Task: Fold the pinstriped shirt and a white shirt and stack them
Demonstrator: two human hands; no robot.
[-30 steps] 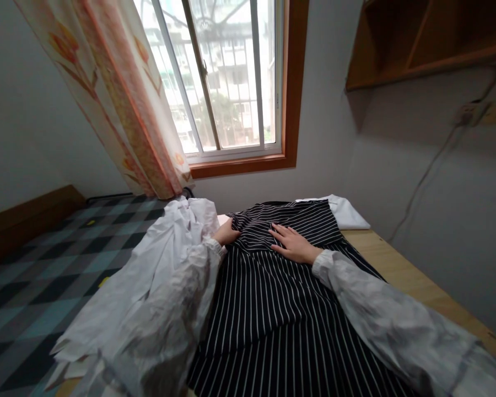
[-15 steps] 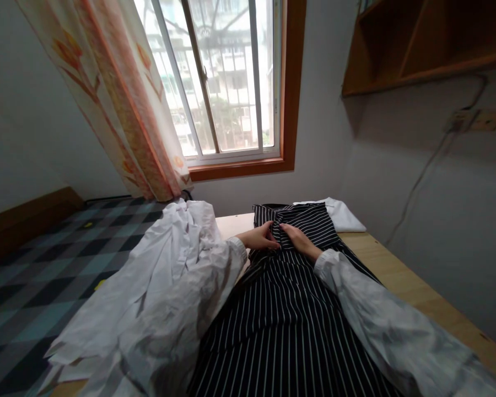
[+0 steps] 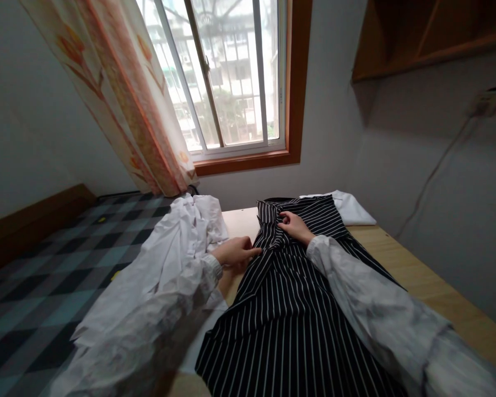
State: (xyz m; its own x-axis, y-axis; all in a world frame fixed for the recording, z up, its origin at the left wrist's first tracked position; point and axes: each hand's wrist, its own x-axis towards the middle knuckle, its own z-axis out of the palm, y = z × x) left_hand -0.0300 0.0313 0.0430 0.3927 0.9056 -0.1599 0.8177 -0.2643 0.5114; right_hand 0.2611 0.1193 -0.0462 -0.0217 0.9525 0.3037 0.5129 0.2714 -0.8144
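Presently, a black garment with white stripes (image 3: 289,325) is spread along a wooden table (image 3: 430,286), its far end reaching close to the wall under the window (image 3: 231,77). The left hand (image 3: 235,252) is laid on the left edge of this striped garment, with the fingers (image 3: 251,253) stretched out nearly flat and pointed to the right; the cloth is touched there, but whether it is pinched cannot be told. The right hand (image 3: 295,226) is placed farther up, at the gathered top part of the garment, with the fingers bent and closed on a fold of the striped cloth. Both arms are covered by pale, wrinkled sleeves. A crumpled white shirt (image 3: 177,248) is lying just beside the left hand, partly over the table edge. Another folded white cloth (image 3: 351,209) is seen behind the striped garment, touching it.
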